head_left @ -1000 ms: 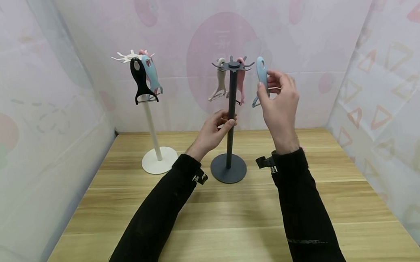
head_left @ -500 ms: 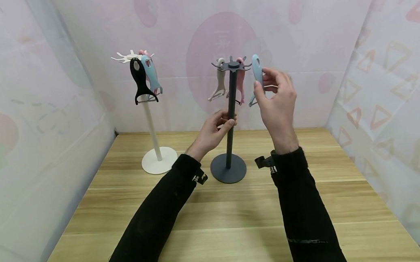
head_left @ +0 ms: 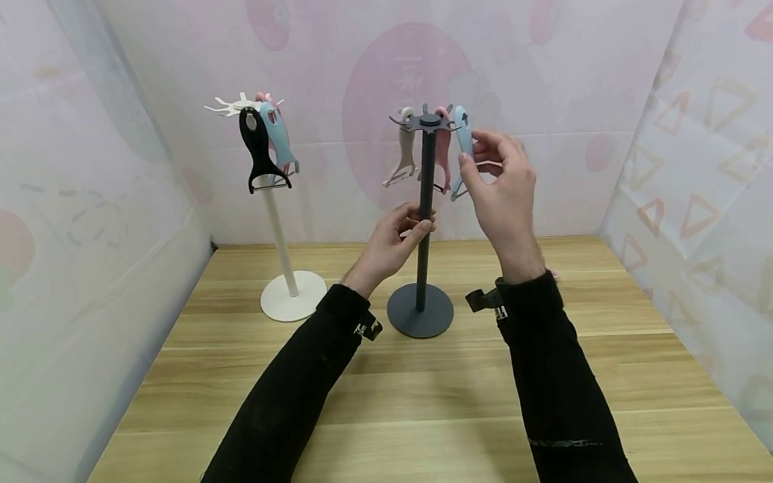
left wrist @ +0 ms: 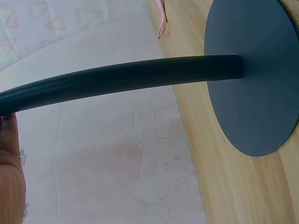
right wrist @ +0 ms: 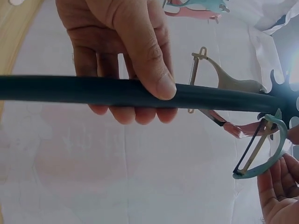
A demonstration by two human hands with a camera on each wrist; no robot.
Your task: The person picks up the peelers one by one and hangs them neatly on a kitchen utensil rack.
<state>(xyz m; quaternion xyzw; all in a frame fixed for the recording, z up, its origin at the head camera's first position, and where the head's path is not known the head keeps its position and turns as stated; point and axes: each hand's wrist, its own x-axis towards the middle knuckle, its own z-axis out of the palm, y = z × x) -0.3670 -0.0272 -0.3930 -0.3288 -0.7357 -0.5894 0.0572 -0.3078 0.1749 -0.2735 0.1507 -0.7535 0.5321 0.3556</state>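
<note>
My left hand grips the pole of a dark grey stand, thumb in front and fingers behind. At the stand's hooked top, my right hand pinches a light blue peeler by its handle, hole end up. That hole lies against or beside a right-hand hook; whether the hook passes through it I cannot tell. In the right wrist view the blue peeler's blade faces the camera. A beige peeler and a pink peeler hang from other hooks of this stand.
To the left stands a white stand holding a black peeler, a light blue one and a pink one, mostly hidden. A pink object lies on the wooden table. Printed cloth walls surround the table.
My right hand has moved left with the light blue peeler, bringing it from beside the grey stand up to its right-hand hook. The left hand has stayed on the pole.
</note>
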